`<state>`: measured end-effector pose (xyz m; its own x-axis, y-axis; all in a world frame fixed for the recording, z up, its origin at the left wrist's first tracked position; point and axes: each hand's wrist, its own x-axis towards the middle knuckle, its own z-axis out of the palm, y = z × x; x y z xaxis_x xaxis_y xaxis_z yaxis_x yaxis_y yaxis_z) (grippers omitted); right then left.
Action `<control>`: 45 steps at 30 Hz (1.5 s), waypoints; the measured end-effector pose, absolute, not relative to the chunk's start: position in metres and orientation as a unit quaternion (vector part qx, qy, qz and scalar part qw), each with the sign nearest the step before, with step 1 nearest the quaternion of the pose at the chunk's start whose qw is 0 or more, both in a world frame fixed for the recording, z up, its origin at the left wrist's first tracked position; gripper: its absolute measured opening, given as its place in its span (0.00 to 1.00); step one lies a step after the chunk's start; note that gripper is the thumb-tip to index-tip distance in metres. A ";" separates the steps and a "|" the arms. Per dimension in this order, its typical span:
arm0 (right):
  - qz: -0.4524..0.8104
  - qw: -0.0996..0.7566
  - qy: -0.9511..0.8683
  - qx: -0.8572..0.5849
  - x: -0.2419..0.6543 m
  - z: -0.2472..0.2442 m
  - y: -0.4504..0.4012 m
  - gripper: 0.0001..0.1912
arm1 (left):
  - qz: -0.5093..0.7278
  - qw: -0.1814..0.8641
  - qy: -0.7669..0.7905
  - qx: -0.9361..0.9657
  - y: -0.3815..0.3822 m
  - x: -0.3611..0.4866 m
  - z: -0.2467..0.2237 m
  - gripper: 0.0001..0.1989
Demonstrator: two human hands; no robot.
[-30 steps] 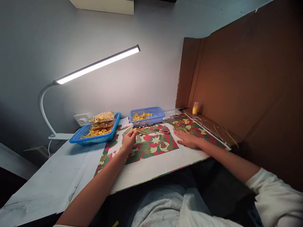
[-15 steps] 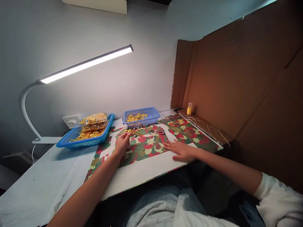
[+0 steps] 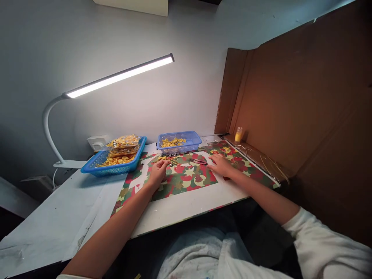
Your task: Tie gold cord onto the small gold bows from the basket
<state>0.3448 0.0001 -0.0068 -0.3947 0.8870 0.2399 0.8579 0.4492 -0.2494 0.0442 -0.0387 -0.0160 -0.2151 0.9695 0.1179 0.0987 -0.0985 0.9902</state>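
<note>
My left hand [image 3: 158, 173] has its fingertips pinched together over the camouflage-patterned sheet [image 3: 186, 182]; what they hold is too small to make out. Just beyond those fingers lie thin gold strands [image 3: 174, 161] and a few small round silvery beads or bells [image 3: 178, 155]. My right hand [image 3: 221, 166] is low over the sheet with its fingers apart and nothing visible in them. Beside its fingertips lies a pair of pink-handled thread snips [image 3: 199, 161], seemingly apart from the hand.
A blue basket [image 3: 87, 166] at left holds yellow bows and a clear bag. Another blue basket [image 3: 195, 144] against the wall holds gold bows. A lamp [image 3: 122, 76] hangs above. A small yellow bottle [image 3: 238, 135] stands by the cardboard wall [image 3: 290, 97].
My right hand has moved from the sheet's near edge forward, close to the thread snips. My left hand stays pinched near the gold strands. The view has shifted slightly.
</note>
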 end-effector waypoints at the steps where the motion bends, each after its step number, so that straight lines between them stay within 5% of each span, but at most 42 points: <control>1: 0.029 0.153 -0.828 -0.538 0.334 -0.006 0.004 0.21 | 0.559 0.393 0.544 0.488 -0.039 0.044 -0.016 0.18; 4: 0.012 0.085 -0.825 -0.558 0.308 0.000 0.019 0.18 | 0.568 0.405 0.528 0.484 -0.038 0.044 -0.015 0.18; 8: 0.037 0.043 -0.824 -0.563 0.288 0.008 0.027 0.26 | 0.567 0.403 0.526 0.489 -0.037 0.044 -0.016 0.18; 18: 0.057 0.166 -0.875 -0.450 0.263 -0.020 0.005 0.27 | 0.566 0.389 0.529 0.498 -0.036 0.042 -0.021 0.20; 22: 0.130 0.044 -0.917 -0.373 0.296 -0.027 0.006 0.39 | 0.560 0.386 0.539 0.497 -0.035 0.042 -0.023 0.20; 27: 0.110 0.004 -0.878 -0.465 0.355 -0.025 0.027 0.40 | 0.554 0.385 0.544 0.499 -0.035 0.041 -0.024 0.20; 35: 0.039 0.140 -0.846 -0.512 0.391 -0.002 0.035 0.39 | 0.548 0.373 0.549 0.510 -0.035 0.041 -0.026 0.18; 38: 0.134 0.196 -0.851 -0.469 0.391 -0.003 0.011 0.38 | 0.548 0.377 0.551 0.504 -0.035 0.041 -0.026 0.17; 45: 0.600 0.259 -0.642 -0.400 0.400 -0.019 -0.010 0.30 | 0.542 0.368 0.554 0.514 -0.033 0.041 -0.028 0.16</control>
